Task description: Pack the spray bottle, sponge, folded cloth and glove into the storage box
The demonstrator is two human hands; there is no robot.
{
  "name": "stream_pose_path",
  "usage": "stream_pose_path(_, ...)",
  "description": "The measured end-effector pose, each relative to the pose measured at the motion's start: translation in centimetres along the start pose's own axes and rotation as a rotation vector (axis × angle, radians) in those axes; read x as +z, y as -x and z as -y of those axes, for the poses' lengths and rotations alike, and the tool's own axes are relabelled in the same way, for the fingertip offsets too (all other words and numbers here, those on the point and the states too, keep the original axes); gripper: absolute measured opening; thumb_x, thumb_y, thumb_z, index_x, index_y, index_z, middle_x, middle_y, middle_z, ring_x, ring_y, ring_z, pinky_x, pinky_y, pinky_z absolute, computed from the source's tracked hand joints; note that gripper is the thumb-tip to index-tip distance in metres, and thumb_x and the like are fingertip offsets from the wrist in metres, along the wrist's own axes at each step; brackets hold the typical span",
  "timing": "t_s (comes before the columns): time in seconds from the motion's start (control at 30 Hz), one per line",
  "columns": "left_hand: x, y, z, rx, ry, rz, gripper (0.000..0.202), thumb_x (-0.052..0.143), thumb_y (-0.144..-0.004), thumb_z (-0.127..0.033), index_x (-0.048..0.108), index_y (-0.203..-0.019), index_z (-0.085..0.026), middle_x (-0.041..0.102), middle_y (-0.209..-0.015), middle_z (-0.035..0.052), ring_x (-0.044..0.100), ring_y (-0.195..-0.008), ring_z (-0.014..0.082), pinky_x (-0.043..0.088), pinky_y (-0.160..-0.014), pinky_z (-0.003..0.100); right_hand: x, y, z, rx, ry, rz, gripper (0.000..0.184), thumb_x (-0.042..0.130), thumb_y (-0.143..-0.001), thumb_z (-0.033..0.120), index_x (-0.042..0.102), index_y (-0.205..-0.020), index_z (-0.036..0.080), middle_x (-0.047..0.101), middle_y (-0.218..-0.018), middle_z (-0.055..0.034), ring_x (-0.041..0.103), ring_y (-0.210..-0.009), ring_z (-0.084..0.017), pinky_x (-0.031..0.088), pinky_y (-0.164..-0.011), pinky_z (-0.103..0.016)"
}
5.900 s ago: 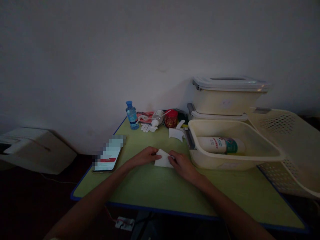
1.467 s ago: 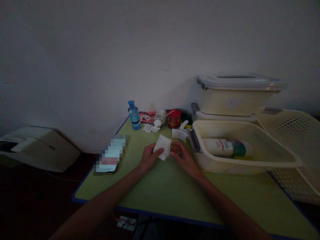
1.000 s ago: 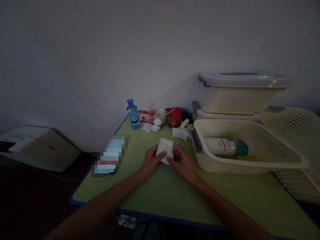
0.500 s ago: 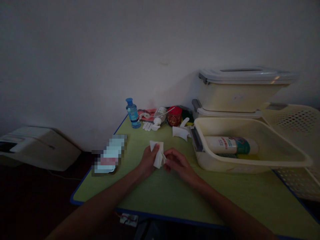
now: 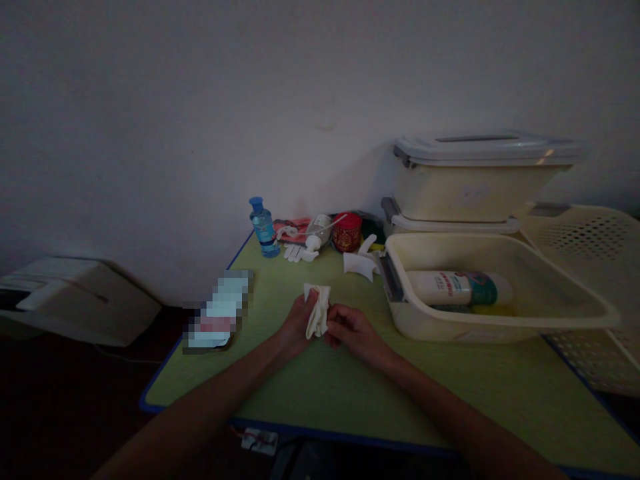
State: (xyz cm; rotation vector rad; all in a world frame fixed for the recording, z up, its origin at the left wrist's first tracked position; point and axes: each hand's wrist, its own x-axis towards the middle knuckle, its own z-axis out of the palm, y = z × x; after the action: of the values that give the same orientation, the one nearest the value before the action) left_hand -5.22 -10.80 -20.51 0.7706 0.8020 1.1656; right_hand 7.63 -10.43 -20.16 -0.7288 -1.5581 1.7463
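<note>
A small bundle of folded white cloth (image 5: 319,312) is held upright above the green table, its folds and creases facing me. My left hand (image 5: 299,320) grips it from the left side, thumb pressed on its front. On the right, my right hand (image 5: 349,328) has its fingers curled and pinched at the bundle's lower right edge. Its fingertips are partly hidden, and whether the bundle is a plain cloth or a rolled garment I cannot make out.
The green table (image 5: 320,393) bears a blurred-out phone (image 5: 217,310) at left. Behind stand a blue bottle (image 5: 265,230), a pump bottle (image 5: 319,230), a red tin (image 5: 347,233) and white pieces (image 5: 361,263). An open cream bin (image 5: 500,327) holds a spray can (image 5: 450,288); a lidded box (image 5: 465,190) stands behind.
The white bundle has turned in my hands and looks more crumpled, with curved folds showing now. My right fingers have closed in on its lower right edge. The view has shifted slightly.
</note>
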Motion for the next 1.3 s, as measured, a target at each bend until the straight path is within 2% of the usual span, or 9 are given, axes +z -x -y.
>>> stream_pose_path(0.3, 0.05, 0.01, 0.22, 0.045, -0.070, -0.085, 0.060, 0.067, -0.048, -0.069, 0.047, -0.061, -0.015, 0.048, -0.041, -0.0045, 0.045, -0.031, 0.0093, 0.036, -0.030, 0.021, 0.15, -0.08, 0.05, -0.007, 0.010, -0.019, 0.047, 0.063, -0.059, 0.062, 0.046, -0.063, 0.019, 0.050, -0.054, 0.0055, 0.044, -0.048, -0.007, 0.035, -0.046, -0.021)
stream_pose_path(0.57, 0.38, 0.07, -0.03, 0.063, -0.095, -0.199, 0.060, 0.070, -0.043, -0.066, 0.047, -0.061, -0.014, 0.048, -0.042, -0.0050, 0.043, -0.034, 0.0060, 0.032, -0.032, 0.018, 0.39, 0.03, 0.05, 0.006, 0.076, -0.062, 0.041, 0.066, -0.063, 0.054, 0.045, -0.058, 0.019, 0.049, -0.051, 0.0056, 0.042, -0.045, -0.007, 0.032, -0.044, -0.021)
stream_pose_path(0.67, 0.35, 0.07, -0.08, 0.045, -0.070, -0.173, 0.060, 0.070, -0.044, -0.066, 0.047, -0.061, -0.014, 0.047, -0.043, -0.0055, 0.042, -0.034, 0.0058, 0.032, -0.032, 0.017, 0.38, 0.05, 0.09, 0.016, 0.118, -0.068, 0.039, 0.064, -0.065, 0.052, 0.047, -0.058, 0.018, 0.049, -0.050, 0.0050, 0.042, -0.045, -0.007, 0.032, -0.045, -0.021)
stream_pose_path(0.83, -0.02, -0.01, -0.01, -0.013, -0.003, -0.046, 0.060, 0.067, -0.048, -0.068, 0.047, -0.067, -0.015, 0.048, -0.046, -0.0054, 0.046, -0.035, 0.0091, 0.037, -0.032, 0.021, 0.28, 0.01, 0.45, 0.009, 0.165, -0.044, 0.039, 0.058, -0.069, 0.054, 0.049, -0.060, 0.018, 0.051, -0.052, 0.0036, 0.043, -0.047, -0.008, 0.033, -0.047, -0.022)
stream_pose_path(0.93, -0.16, -0.11, 0.09, -0.022, 0.014, -0.034, 0.059, 0.068, -0.049, -0.067, 0.047, -0.068, -0.015, 0.048, -0.047, -0.0052, 0.047, -0.037, 0.0095, 0.038, -0.033, 0.021, 0.25, 0.01, 0.58, 0.022, 0.175, -0.037, 0.037, 0.057, -0.070, 0.052, 0.049, -0.061, 0.018, 0.051, -0.052, 0.0028, 0.043, -0.048, -0.009, 0.033, -0.047, -0.022)
stream_pose_path(1.17, 0.39, -0.07, 0.10, 0.029, -0.035, -0.196, 0.059, 0.073, -0.042, -0.063, 0.049, -0.062, -0.013, 0.050, -0.047, -0.0043, 0.044, -0.038, 0.0062, 0.034, -0.036, 0.018, 0.38, 0.20, -0.03, -0.004, 0.336, -0.127, 0.021, 0.051, -0.072, 0.032, 0.048, -0.058, 0.017, 0.042, -0.051, 0.0039, 0.037, -0.048, -0.008, 0.028, -0.046, -0.021)
stream_pose_path(1.3, 0.52, 0.10, 0.00, 0.032, -0.086, -0.227, 0.056, 0.073, -0.043, -0.060, 0.050, -0.061, -0.013, 0.049, -0.047, -0.0042, 0.045, -0.040, 0.0059, 0.035, -0.039, 0.018, 0.49, 0.26, -0.15, -0.036, 0.397, -0.137, 0.019, 0.049, -0.070, 0.026, 0.044, -0.054, 0.017, 0.035, -0.051, 0.0049, 0.030, -0.048, -0.007, 0.023, -0.045, -0.020)
